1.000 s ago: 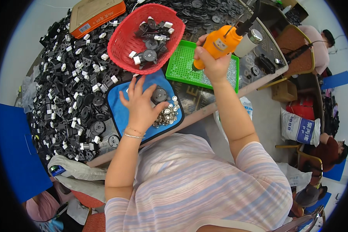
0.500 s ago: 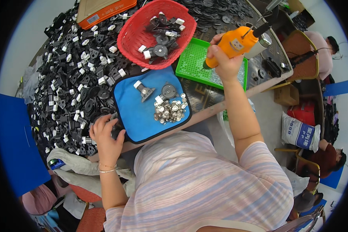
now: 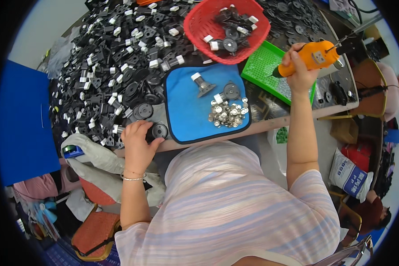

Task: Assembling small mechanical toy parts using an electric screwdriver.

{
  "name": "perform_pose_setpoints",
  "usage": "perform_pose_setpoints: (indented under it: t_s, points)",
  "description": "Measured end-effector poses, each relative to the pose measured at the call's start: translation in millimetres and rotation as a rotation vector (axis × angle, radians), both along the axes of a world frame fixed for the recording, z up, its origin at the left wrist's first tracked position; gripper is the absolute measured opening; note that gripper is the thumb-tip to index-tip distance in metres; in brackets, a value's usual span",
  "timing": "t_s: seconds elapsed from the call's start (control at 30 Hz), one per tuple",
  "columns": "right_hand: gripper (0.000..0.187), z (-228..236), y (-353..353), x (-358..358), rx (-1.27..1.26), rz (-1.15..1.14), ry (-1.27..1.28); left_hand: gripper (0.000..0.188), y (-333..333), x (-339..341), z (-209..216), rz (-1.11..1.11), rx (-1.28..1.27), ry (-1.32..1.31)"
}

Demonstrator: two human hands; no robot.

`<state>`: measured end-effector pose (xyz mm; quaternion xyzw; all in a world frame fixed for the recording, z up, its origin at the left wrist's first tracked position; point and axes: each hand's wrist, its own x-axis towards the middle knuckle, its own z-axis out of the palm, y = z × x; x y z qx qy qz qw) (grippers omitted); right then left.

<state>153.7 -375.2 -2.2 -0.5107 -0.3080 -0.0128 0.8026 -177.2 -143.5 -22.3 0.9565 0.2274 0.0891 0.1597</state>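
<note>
My right hand (image 3: 302, 77) is closed around an orange electric screwdriver (image 3: 312, 56), held above the green perforated tray (image 3: 264, 66) with its bit pointing left. At the table's near edge, my left hand (image 3: 138, 144) lies over the pile's border, its fingers curved and its thumb apart. A black wheel (image 3: 159, 131) is between that thumb and fingers, and I see no grip on it. On the blue mat (image 3: 188, 115) are a black caster bracket with a white end (image 3: 202, 85), a second one with a round disc (image 3: 231, 91), and a heap of small silver metal caps (image 3: 228, 114).
A large pile of black bracket parts with white ends (image 3: 115, 66) covers the table's left. Beyond the mat stands a red plastic basket (image 3: 199, 31) holding several assembled parts. Black discs (image 3: 292, 20) lie at the far right. Grey cloth (image 3: 97, 155) hangs by the near left edge.
The view has shifted, so the table items appear further right and higher. My left hand has come to rest beside the black wheel. The right hand still grips the electric screwdriver.
</note>
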Motion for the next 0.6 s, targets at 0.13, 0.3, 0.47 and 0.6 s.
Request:
perform_pose_setpoints:
  t_s: [0.13, 0.3, 0.47, 0.6]
  points:
    - [0.020, 0.9, 4.9, 0.8, -0.039, -0.012, 0.011, 0.046, -1.3, 0.9, -4.2, 0.032, -0.011, 0.016]
    - [0.023, 16.4, 0.7, -6.9, 0.172, -0.012, 0.052, 0.043, -5.1, 7.2, -4.9, -0.004, 0.026, 0.059]
    - [0.023, 28.0, -3.1, -25.9, 0.158, 0.029, -0.013, 0.045, -6.2, 20.9, -5.5, -0.003, 0.099, 0.047]
    - [0.025, 28.4, -0.4, -41.3, 0.176, 0.041, 0.028, 0.048, -12.8, 64.9, 2.6, -0.046, 0.014, -0.206]
